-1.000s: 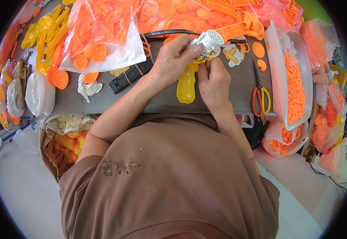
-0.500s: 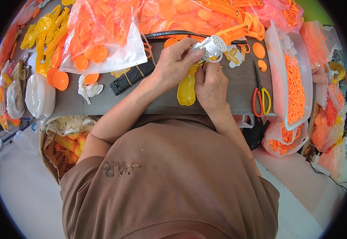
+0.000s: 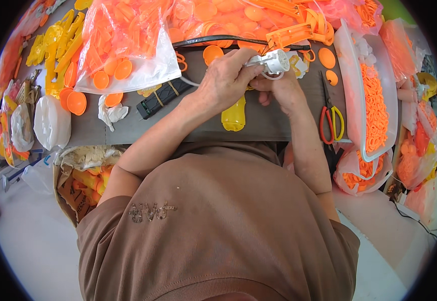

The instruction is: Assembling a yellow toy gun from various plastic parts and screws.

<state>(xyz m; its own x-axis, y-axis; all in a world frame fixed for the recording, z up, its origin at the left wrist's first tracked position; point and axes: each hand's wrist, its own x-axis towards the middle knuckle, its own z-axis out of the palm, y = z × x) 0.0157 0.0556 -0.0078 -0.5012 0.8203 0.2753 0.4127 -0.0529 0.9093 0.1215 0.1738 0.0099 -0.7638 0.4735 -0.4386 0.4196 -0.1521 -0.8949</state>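
Note:
My left hand (image 3: 224,80) is closed round a white plastic part with a round, perforated head (image 3: 277,61); the head points to the right. Close beneath it, my right hand (image 3: 287,91) has its fingers curled in toward the left hand. What those fingers hold, if anything, is hidden. Below my left hand a translucent yellow plastic piece (image 3: 234,116) shows its rounded lower end, its top covered by the hands. Just beyond the white part lies an orange plastic frame (image 3: 289,37).
Scissors (image 3: 331,123) with red and yellow handles lie right, beside a bin (image 3: 363,143) of orange rings. A banded black block (image 3: 162,100) rests left of my hands. Clear bags (image 3: 153,65) of orange parts fill the back; yellow pieces (image 3: 53,55) lie far left.
My left hand and the white part have shifted slightly right. My right hand has moved right and up, away from the yellow piece, to beneath the white part.

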